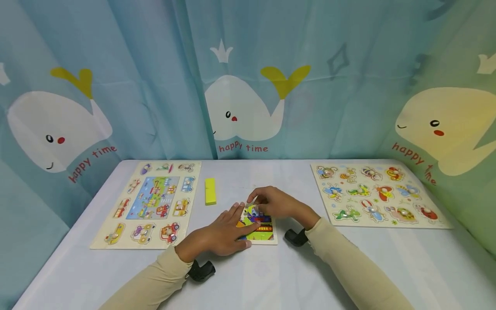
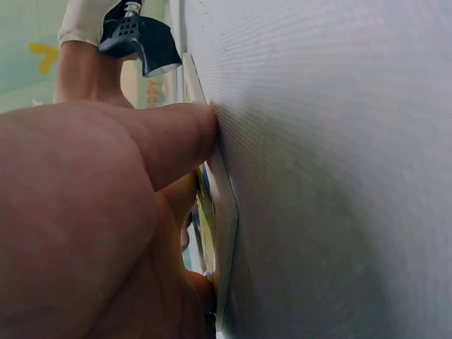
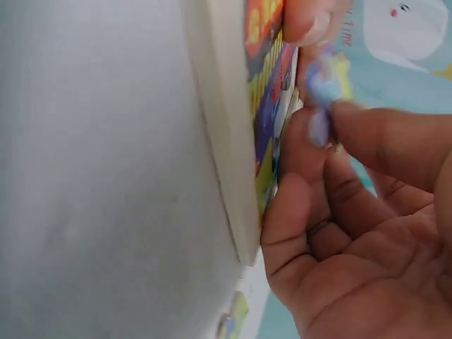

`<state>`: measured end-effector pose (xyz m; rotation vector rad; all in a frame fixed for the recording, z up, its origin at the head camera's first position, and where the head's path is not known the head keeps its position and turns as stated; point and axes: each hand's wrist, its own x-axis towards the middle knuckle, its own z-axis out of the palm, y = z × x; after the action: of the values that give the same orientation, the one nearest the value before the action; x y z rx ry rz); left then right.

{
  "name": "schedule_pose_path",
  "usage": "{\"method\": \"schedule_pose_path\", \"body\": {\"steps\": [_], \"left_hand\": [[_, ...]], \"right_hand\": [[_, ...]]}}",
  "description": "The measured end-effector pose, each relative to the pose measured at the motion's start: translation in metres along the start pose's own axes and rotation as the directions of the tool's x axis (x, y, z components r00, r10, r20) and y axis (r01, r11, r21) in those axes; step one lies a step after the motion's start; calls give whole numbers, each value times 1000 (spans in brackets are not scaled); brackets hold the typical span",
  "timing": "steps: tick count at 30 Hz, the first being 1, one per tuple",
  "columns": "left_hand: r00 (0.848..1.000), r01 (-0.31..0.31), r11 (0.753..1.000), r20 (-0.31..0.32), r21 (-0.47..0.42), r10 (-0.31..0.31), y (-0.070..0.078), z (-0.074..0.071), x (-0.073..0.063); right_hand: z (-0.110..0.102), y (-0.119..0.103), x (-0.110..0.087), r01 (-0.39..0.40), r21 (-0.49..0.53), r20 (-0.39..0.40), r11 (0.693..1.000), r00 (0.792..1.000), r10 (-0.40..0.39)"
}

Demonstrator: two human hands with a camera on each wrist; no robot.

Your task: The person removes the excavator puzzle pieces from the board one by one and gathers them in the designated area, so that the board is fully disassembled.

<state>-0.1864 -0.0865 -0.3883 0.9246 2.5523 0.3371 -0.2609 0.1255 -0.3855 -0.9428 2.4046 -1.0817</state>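
A small jigsaw puzzle in a pale board (image 1: pixel 263 236) lies on the table between the two hands, its picture brightly coloured. The left hand (image 1: pixel 221 236) is spread across its left side with fingers straight, and the thumb touches the board's near edge in the left wrist view. Over the far right part of the puzzle is the right hand (image 1: pixel 276 202). Its thumb and fingers pinch a small jigsaw piece (image 3: pixel 328 81) in blue, purple and yellow, which looks blurred in the right wrist view. The hands hide much of the picture.
A yellow block (image 1: pixel 210 192) lies beyond the left hand. To the left is a wooden vehicle peg board (image 1: pixel 191 172); to the right, an insect peg board (image 1: pixel 329 215). A whale-print curtain (image 1: pixel 166 107) hangs behind the white table (image 1: pixel 263 280).
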Motion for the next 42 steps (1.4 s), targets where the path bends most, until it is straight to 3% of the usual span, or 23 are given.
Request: {"method": "schedule_pose_path", "body": {"steps": [4,8,23,34,42], "left_hand": [[1000,4,1000,0,-6,-4,2,-1,0],[1000,5,1000,-3,-8,-5,2,-2,-1],[1000,6,1000,0,6,-6,0,1,0],[1000,19,1000,2,10,-19,1,3,1],[1000,19,1000,-2,14,-19,1,2,0]], "right_hand": [[-2,7,1,-35,118,-26,992,999,38],[-3,10,0,-29,150,-42,988,998,36],[-9,8,-4,-52,127,-67,991,996,60],[-36,12,-19,-37,90,-193,995,980,53],[-47,21,-30,-53,102,-222,993,972,74]]}}
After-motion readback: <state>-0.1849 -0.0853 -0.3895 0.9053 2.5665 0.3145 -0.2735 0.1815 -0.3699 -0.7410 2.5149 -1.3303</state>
